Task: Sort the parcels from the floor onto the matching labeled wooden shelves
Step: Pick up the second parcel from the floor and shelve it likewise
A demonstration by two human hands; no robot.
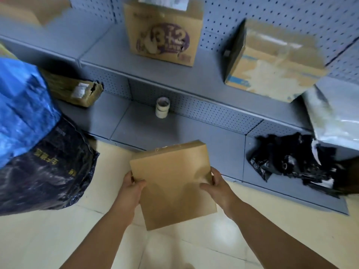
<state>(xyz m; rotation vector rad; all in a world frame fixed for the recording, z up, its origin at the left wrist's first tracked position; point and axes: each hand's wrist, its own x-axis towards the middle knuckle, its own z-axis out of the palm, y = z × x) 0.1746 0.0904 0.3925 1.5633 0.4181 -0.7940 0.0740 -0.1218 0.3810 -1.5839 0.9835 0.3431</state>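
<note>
Fingers (206, 186) of both hands around the flat cardboard parcel's (172, 183) sides.

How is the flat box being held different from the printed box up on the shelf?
The flat brown box is thin and plain; the printed box is tall with purple graphics. The flat one is gripped by the left hand and right hand above the floor; the printed one stands on the grey shelf. Both are cardboard.

**One head-worn view, angled down at the shelving**

A single wide-angle camera sits on the person's head, looking forward and steeply down. Both forearms enter from the bottom edge, close to the lens. The grey shelf unit (174, 82) fills the upper half, the tiled floor (48, 239) the lower; straight edges bow toward the borders.
</note>
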